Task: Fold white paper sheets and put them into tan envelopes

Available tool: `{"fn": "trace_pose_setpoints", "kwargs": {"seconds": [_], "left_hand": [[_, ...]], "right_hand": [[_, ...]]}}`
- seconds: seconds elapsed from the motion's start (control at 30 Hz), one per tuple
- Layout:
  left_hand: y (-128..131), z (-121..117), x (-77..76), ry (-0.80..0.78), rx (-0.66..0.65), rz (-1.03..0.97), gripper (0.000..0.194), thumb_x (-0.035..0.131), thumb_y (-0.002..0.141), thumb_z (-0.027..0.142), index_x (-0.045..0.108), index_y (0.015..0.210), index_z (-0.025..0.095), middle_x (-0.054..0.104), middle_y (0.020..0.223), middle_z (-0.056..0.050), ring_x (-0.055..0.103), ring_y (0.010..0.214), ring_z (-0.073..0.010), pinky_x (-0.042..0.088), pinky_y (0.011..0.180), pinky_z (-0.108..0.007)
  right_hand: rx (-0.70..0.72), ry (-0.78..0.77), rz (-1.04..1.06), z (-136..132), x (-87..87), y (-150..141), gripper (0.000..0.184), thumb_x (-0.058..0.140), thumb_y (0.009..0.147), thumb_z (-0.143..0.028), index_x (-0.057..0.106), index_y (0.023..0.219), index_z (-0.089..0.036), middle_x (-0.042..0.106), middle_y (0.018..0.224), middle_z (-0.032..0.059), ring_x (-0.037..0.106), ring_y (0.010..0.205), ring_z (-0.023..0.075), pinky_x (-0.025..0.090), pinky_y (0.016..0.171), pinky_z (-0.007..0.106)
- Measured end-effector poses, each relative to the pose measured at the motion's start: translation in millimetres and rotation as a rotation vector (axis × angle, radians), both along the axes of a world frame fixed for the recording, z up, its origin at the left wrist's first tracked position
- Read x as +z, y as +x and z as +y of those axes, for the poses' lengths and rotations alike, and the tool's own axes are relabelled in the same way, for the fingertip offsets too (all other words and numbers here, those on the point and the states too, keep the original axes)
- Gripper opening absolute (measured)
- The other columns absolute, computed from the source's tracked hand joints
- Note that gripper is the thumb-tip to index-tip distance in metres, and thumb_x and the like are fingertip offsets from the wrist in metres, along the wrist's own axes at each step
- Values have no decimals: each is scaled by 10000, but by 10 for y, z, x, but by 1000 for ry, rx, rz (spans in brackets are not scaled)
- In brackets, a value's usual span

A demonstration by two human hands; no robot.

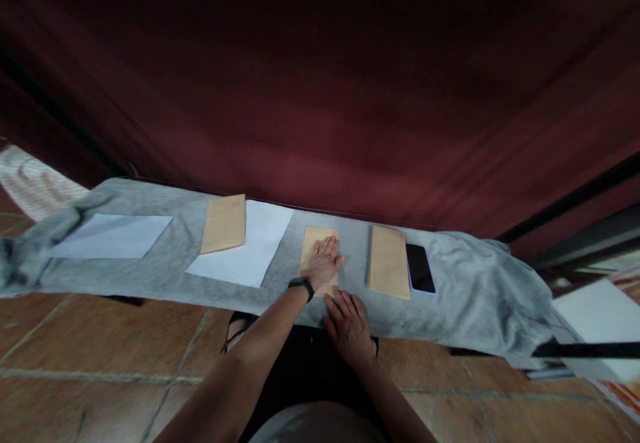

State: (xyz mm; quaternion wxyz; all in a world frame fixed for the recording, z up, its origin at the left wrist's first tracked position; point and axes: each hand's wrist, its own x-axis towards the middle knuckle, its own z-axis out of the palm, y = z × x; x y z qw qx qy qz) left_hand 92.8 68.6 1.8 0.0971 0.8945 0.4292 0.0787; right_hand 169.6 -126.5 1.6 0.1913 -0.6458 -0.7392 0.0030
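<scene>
A tan paper envelope (312, 238) lies flat on the grey cloth (285, 276) in front of me. My left hand (324, 263), with a dark band on its wrist, rests palm down on it, fingers stretched out, and covers its middle. My right hand (347, 323) lies at the cloth's near edge. Its fingers are extended and apart, and their tips reach the envelope's lower right corner; whether they press on it I cannot tell. To the right sits a stack of similar tan envelopes (389, 262), beside a dark-screened phone (421, 268).
Left of my hands, more tan envelopes (225, 223) lie partly over a white sheet of paper (265, 230). Another white sheet (115, 236) is farther left. A dark red panel (320, 130) rises behind the cloth-covered surface. Below is a tiled floor (125, 350).
</scene>
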Motion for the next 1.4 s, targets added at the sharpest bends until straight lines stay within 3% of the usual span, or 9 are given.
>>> {"fn": "trace_pose_setpoints", "kwargs": {"seconds": [0.37, 0.47, 0.6, 0.7, 0.83, 0.97, 1.13, 1.3, 1.4], "left_hand": [[-572, -543, -86, 66, -82, -27, 489, 328, 1019, 364, 418, 1497, 313, 356, 1600, 15, 238, 1504, -244, 140, 1226, -502], [-723, -736, -120, 116, 5, -51, 503, 367, 1001, 324, 422, 1497, 262, 364, 1595, -50, 290, 1485, -262, 192, 1214, -508], [-868, -962, -207, 163, 247, -152, 591, 440, 976, 396, 440, 1460, 58, 384, 1549, -233, 357, 1443, -347, 296, 1170, -519], [-903, -1061, -226, 116, 324, -270, 567, 469, 950, 326, 452, 1434, 32, 462, 1489, -249, 421, 1401, -350, 357, 1137, -513], [-869, -1025, -122, -14, 403, -501, 505, 509, 866, 191, 531, 1360, 86, 583, 1375, -205, 542, 1290, -304, 411, 1100, -476], [-858, -859, 9, -310, 560, -844, 478, 627, 759, 190, 612, 1234, 136, 717, 1037, -106, 680, 993, -265, 523, 948, -439], [-858, -766, 102, -443, 646, -1064, 574, 593, 667, 83, 599, 1237, 141, 681, 777, -2, 678, 749, -197, 565, 768, -348], [-694, -842, 377, -467, 494, -1217, 592, 637, 696, 124, 596, 1285, 170, 710, 899, -25, 678, 785, -174, 560, 827, -346], [-600, -892, 551, -471, 432, -1287, 574, 674, 813, 282, 544, 1370, 228, 676, 1201, -76, 665, 1048, -190, 513, 971, -349]], "right_hand": [[3, 36, -6, 9, -95, -2, 467, 498, 992, -360, 499, 1448, -258, 522, 1489, 45, 479, 1349, 247, 269, 1172, 448], [4, 31, -18, 3, -67, -3, 470, 493, 992, -353, 492, 1453, -261, 511, 1497, 51, 478, 1353, 245, 272, 1170, 448], [-3, 40, -27, -11, -38, -14, 477, 504, 989, -351, 481, 1459, -272, 496, 1510, 46, 468, 1364, 240, 283, 1166, 445], [-7, 52, -20, -21, -29, -26, 476, 505, 990, -337, 473, 1462, -278, 485, 1519, 42, 468, 1363, 236, 283, 1165, 446], [-27, 77, 14, -4, -43, -56, 426, 505, 991, -306, 523, 1416, -277, 521, 1489, 43, 488, 1338, 234, 288, 1161, 452], [-83, 84, 80, 56, -45, -123, 347, 515, 985, -284, 591, 1323, -279, 595, 1405, 37, 515, 1297, 225, 282, 1166, 455], [-148, 58, 56, 180, 43, -233, 362, 525, 958, -232, 583, 1315, -248, 646, 1306, 73, 573, 1211, 244, 298, 1157, 480], [-216, -15, 70, 388, 271, -228, 358, 497, 949, -188, 606, 1290, -206, 691, 1166, 115, 661, 1024, 244, 491, 901, 367], [-279, -8, 292, 531, 420, -133, 322, 412, 975, -191, 676, 1158, -206, 719, 1016, 96, 687, 810, 199, 498, 740, 306]]}}
